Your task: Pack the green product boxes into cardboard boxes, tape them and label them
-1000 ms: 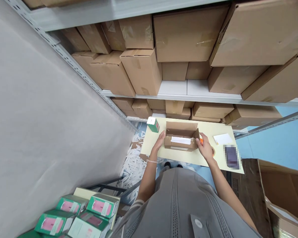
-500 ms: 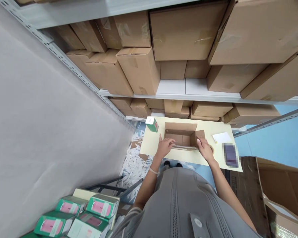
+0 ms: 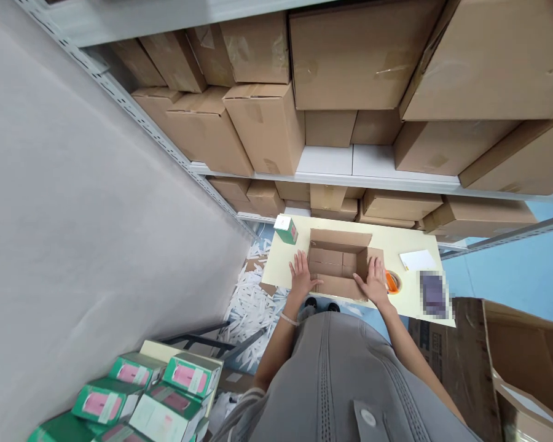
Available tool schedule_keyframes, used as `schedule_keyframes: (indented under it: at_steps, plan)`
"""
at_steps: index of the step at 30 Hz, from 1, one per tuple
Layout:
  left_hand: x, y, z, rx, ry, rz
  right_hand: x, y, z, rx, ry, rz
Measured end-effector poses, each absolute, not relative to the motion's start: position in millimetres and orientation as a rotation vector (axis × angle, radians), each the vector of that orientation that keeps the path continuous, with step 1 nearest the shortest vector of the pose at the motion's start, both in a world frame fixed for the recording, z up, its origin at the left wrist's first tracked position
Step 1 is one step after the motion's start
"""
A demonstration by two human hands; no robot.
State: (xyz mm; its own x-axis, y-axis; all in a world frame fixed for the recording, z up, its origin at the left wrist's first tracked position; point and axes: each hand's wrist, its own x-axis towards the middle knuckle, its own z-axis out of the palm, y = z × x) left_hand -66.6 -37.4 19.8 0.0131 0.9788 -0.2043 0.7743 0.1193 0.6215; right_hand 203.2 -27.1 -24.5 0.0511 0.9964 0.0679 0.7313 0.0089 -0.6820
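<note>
An open cardboard box point(image 3: 335, 286) stands on the pale yellow table point(image 3: 276, 270), its flaps folded outward and its inside showing bare cardboard. At its left side my left hand point(image 3: 303, 275) lies with fingers spread, the thumb over the near flap. My right hand point(image 3: 373, 282) rests flat on the right flap, fingers stretched out and thumb toward the near flap. Just right of that hand lies a tape roll with an orange part point(image 3: 392, 282). A small green and white box point(image 3: 286, 229) stands at the table's far left corner.
A white card point(image 3: 417, 259) and a pixelated dark object point(image 3: 434, 294) lie on the table's right. Shelves of cartons point(image 3: 263, 126) rise behind. Green boxes point(image 3: 191, 376) are stacked lower left; a large open carton point(image 3: 470, 350) stands lower right. Paper shreds point(image 3: 246, 307) cover the floor.
The near flap now lies folded outward toward me. Both my hands have flattened and spread against the box sides. The orange part by the tape has come into view.
</note>
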Motion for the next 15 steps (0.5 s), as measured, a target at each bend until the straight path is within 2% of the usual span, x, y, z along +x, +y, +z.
schedule_keyframes:
  at_steps: [9,15]
  plan:
    - [-86,-29,-6,1.500,1.496,0.588,219,-30,-43,-1.670,-1.664,0.954]
    - [-96,-25,-15,1.461,1.399,0.601,242,-38,-58,-1.580,-1.689,1.005]
